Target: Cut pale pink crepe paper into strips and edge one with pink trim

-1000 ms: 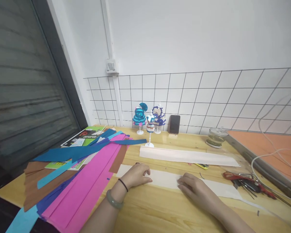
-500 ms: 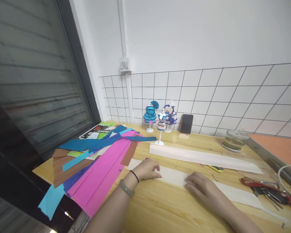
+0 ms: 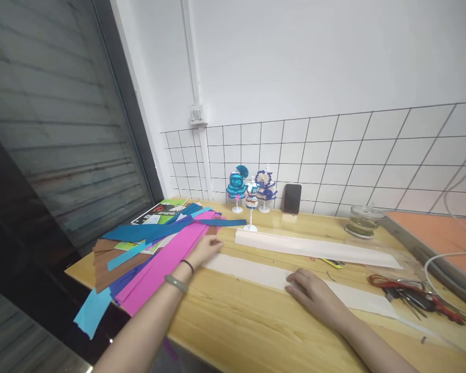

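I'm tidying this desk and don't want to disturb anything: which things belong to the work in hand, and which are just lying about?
Work in hand, it seems:
- cream paper strip, under the right hand
- pink paper, beside the left hand

Apparently just lying about:
- phone
- glass vessel
- yellow tool, behind the strip

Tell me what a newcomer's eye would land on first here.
Most likely the fan of coloured strips, bright pink, blue and brown, spread over the left side of the table. Next would come the three small decorated figures on white stands, at the back before the wall. Nearer, the right hand lies over a long pale strip, with the left hand near its left end.
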`<state>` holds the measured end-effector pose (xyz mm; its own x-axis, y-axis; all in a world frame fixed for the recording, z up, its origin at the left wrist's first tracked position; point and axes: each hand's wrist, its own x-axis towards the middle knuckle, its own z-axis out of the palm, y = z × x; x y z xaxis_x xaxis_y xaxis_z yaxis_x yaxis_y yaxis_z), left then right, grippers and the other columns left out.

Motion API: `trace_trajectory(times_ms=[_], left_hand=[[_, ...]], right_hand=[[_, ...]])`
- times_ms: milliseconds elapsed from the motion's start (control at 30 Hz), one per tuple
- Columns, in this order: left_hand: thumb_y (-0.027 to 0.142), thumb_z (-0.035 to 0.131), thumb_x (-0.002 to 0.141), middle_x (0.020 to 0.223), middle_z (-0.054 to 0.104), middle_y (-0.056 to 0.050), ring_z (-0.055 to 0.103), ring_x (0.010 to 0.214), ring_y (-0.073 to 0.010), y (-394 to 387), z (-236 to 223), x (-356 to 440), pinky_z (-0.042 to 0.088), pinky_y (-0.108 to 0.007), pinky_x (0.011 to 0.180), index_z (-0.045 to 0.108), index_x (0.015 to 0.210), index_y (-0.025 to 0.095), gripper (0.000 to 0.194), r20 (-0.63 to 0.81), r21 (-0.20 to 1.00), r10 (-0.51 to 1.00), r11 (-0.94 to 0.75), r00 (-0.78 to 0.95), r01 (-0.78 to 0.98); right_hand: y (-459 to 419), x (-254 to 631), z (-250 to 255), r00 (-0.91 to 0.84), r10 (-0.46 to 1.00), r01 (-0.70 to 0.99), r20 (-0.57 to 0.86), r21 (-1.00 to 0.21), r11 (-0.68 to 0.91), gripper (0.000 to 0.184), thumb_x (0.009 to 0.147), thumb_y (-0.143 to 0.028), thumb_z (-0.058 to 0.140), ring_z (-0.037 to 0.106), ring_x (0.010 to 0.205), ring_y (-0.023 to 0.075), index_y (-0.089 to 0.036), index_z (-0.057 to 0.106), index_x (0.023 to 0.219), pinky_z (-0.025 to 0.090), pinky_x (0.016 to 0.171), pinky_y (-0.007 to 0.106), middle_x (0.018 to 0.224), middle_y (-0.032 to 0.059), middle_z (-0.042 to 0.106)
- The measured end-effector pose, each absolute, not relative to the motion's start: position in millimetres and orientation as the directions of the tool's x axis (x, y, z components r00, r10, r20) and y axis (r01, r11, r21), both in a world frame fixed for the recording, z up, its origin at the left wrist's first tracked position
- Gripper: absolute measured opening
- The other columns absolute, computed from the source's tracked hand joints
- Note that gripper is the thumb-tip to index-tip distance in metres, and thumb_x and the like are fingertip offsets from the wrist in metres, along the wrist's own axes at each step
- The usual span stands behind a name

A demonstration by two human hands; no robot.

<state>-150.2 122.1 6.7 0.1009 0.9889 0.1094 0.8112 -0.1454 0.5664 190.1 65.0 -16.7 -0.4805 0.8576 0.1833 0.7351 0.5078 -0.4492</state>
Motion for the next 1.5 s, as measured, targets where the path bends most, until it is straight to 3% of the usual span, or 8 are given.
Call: trace_trajectory(times_ms=[100,200,367,533,733,1000,1133,1500], left_hand=[[0.032,0.053,0.075,0.114,0.057,-0.012,0.049,0.109,-0.0251,115,20,-210,0.036,-0.035,0.091,0.056,0.107,0.014,0.037,0.151,0.449,0.969,0.108,-0.194,0.887],[0.038,0.063,0.064,0.111,0.055,-0.022,0.046,0.110,-0.0372,103,26,-256,0.035,-0.046,0.089,0.056,0.105,0.008,0.052,0.109,0.329,0.915,0.336,-0.389,0.882],[0.044,0.066,0.061,0.106,0.060,-0.017,0.055,0.100,-0.0321,94,18,-271,0.043,-0.036,0.078,0.057,0.098,0.012,0.050,0.006,0.216,0.878,0.466,-0.478,0.858],[0.038,0.069,0.064,0.102,0.061,-0.010,0.058,0.094,-0.0237,101,10,-256,0.045,-0.030,0.075,0.057,0.095,0.015,0.040,-0.105,0.143,0.877,0.480,-0.470,0.865],[0.031,0.050,0.085,0.106,0.054,-0.007,0.055,0.091,-0.0181,116,32,-258,0.048,-0.036,0.075,0.051,0.109,0.015,0.028,-0.205,0.067,0.878,0.454,-0.433,0.888],[0.032,0.049,0.085,0.108,0.054,-0.008,0.055,0.093,-0.0192,131,106,-282,0.046,-0.038,0.078,0.051,0.109,0.014,0.030,0.031,-0.111,0.904,0.427,-0.426,0.897],[0.021,0.037,0.088,0.103,0.058,-0.017,0.056,0.095,-0.0267,126,134,-282,0.042,-0.040,0.077,0.055,0.106,0.011,0.027,0.172,-0.218,0.919,0.386,-0.353,0.896],[0.014,0.034,0.083,0.106,0.057,-0.018,0.046,0.105,-0.0325,134,192,-269,0.022,-0.050,0.084,0.064,0.091,0.016,0.031,0.341,-0.436,0.933,0.266,-0.116,0.860]], right_hand=[[65,191,-17,-0.483,0.855,0.721,0.188,-0.469,0.510,0.029,0.086,-0.043,0.037,0.055,0.085,0.0196,-0.023,0.057,0.089,0.041,0.076,0.031,0.091,0.0055,0.059],[66,192,-19,-0.487,0.851,0.708,0.195,-0.482,0.516,0.030,0.086,-0.043,0.035,0.055,0.084,0.0193,-0.023,0.057,0.085,0.041,0.075,0.031,0.089,0.0052,0.060],[70,193,-22,-0.495,0.846,0.697,0.195,-0.492,0.521,0.033,0.086,-0.045,0.034,0.056,0.083,0.0196,-0.023,0.058,0.083,0.041,0.074,0.031,0.088,0.0055,0.060],[72,195,-25,-0.497,0.847,0.696,0.189,-0.495,0.520,0.035,0.086,-0.046,0.033,0.056,0.083,0.0203,-0.023,0.060,0.084,0.041,0.076,0.033,0.088,0.0061,0.061],[72,195,-23,-0.492,0.850,0.695,0.189,-0.503,0.514,0.035,0.086,-0.045,0.033,0.055,0.084,0.0201,-0.023,0.060,0.084,0.041,0.076,0.032,0.088,0.0060,0.061],[73,195,-22,-0.489,0.848,0.692,0.205,-0.502,0.520,0.035,0.087,-0.043,0.032,0.055,0.082,0.0192,-0.023,0.059,0.082,0.041,0.075,0.031,0.085,0.0052,0.061],[74,195,-24,-0.485,0.846,0.687,0.219,-0.504,0.524,0.034,0.087,-0.043,0.032,0.056,0.082,0.0193,-0.023,0.060,0.083,0.041,0.075,0.031,0.085,0.0050,0.062],[72,195,-22,-0.470,0.855,0.669,0.221,-0.543,0.508,0.036,0.086,-0.044,0.032,0.056,0.080,0.0204,-0.022,0.060,0.082,0.041,0.074,0.032,0.084,0.0068,0.062]])
